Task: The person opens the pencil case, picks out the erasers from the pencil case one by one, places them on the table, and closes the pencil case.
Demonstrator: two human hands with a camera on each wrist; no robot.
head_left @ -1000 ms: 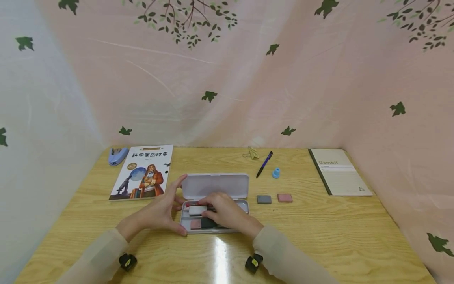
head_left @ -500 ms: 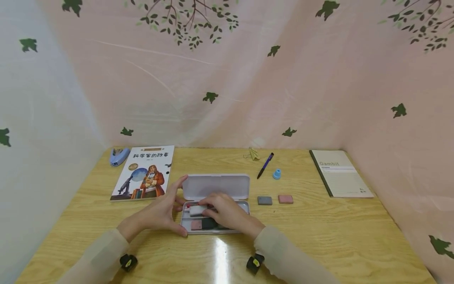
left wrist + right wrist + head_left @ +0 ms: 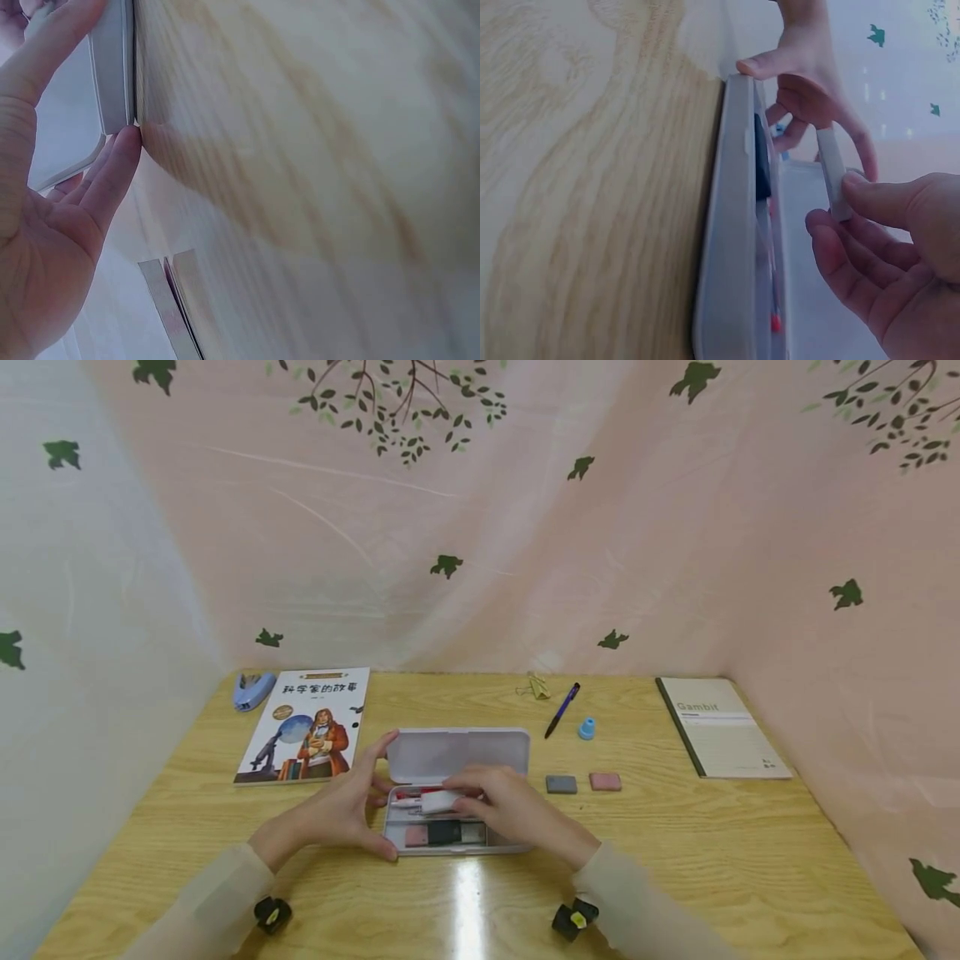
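Note:
The pale grey pencil case (image 3: 459, 753) lies with its lid raised. My left hand (image 3: 341, 810) grips its left end, thumb at the front corner and fingers behind. My right hand (image 3: 513, 806) pinches a white eraser (image 3: 439, 802) between thumb and fingers; in the right wrist view the eraser (image 3: 831, 171) is lifted above the case's rim. A white pen (image 3: 406, 803) with red parts lies in the back compartment, partly hidden by the eraser. Along the front compartment sit a pink block (image 3: 416, 836), a black block (image 3: 444, 832) and a grey one (image 3: 472, 833).
Right of the case lie a grey eraser (image 3: 561, 784) and a pink eraser (image 3: 605, 782). Behind them are a blue pen (image 3: 562, 710), a light-blue cone-shaped piece (image 3: 587, 728) and a yellow binder clip (image 3: 538, 687). A book (image 3: 303, 727), blue stapler (image 3: 253, 691) and notebook (image 3: 722, 727) lie farther out.
My right hand has lifted the white eraser from the back compartment and moved right with it, uncovering more of the pen and the grey block. The left hand keeps its place.

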